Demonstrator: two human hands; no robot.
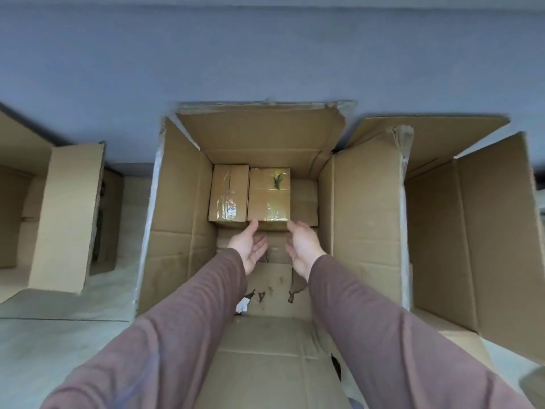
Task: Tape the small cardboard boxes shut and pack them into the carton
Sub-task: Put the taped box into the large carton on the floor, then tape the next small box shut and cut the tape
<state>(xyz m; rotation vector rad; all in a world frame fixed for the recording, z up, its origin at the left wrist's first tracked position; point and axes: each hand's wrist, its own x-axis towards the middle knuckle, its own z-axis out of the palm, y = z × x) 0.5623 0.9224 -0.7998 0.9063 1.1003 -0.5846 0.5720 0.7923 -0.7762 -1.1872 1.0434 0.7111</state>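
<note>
The packing step is judged to be in hand: the large open carton (182, 202) is seen from above, with two taped small boxes set side by side against its wall at twelve o'clock, on a lower layer of boxes. The right taped box (269, 196) is touched at its six o'clock corners by the left hand (250, 246) and the right hand (300, 249), both spread wide with palms facing, gripping nothing. Next, the hands would probably be withdrawn and another box fetched. The left taped box (228, 196) touches its neighbour. No tape dispenser is in view, and the lower layer is largely hidden.
</note>
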